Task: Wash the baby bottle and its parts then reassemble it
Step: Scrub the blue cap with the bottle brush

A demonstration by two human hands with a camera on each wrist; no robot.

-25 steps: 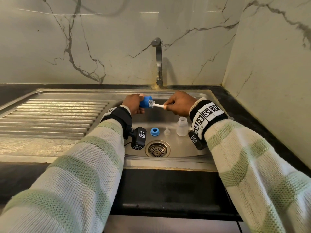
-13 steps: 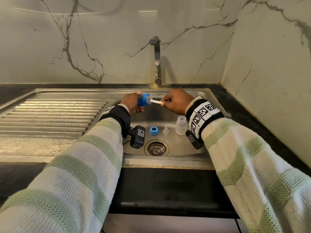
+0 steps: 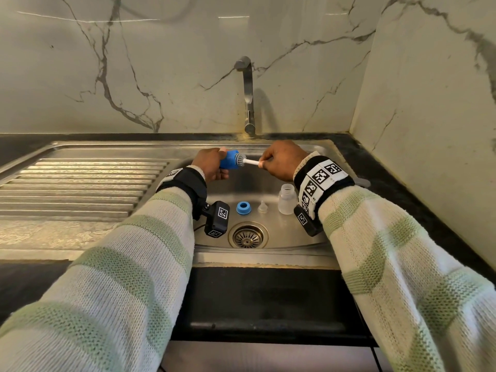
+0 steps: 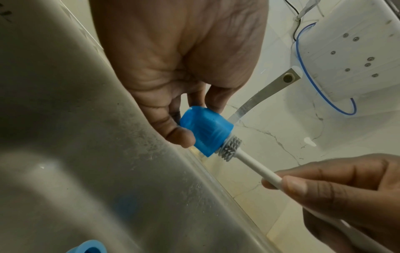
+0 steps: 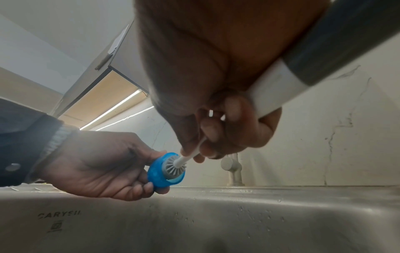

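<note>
The left hand [image 3: 212, 165] grips the blue cap [image 3: 229, 162]; the right hand [image 3: 281, 161], at 3 o'clock, pinches the brush [image 3: 248, 161]. She should twist the bristles deep inside, holding the cap firm.

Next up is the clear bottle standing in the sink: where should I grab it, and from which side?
Probably the bottle body below its open neck, from above or its left: it stands upright, the right hand and wrist crowd its right, while the nipple stands apart.

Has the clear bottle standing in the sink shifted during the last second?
No. The bottle stands upright at the same spot relative to the drain, behind it and to its right, as in both earlier head views.
</note>
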